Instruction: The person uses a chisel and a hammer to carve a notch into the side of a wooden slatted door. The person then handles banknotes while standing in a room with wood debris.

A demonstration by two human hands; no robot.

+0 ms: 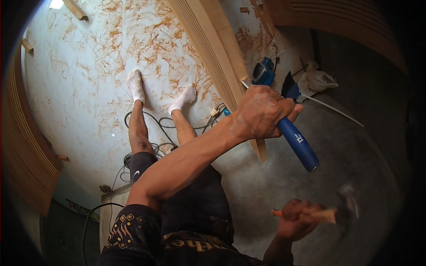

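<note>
My left hand [266, 111] is closed around a chisel [299, 144] with a thick blue handle, its butt slanting down to the right. The chisel's pale metal blade shows past my knuckles, at the edge of a long grooved wooden piece [222, 57]; whether its tip bites into the wood I cannot tell. Lower right, apart from the chisel, my right hand [298, 219] grips a hammer [326, 216] by its orange-tan handle. The hammer's metal head is smeared by motion and lies to the right of the chisel's butt.
Beyond the chisel sit a blue power tool [264, 73], a blue brush with black bristles [291, 87] and a pale plastic bag [320, 80]. Grooved wooden panels stand at the left [26, 146] and upper right [337, 22]. Dark cables [155, 117] loop around my feet. Brown shavings cover the pale floor.
</note>
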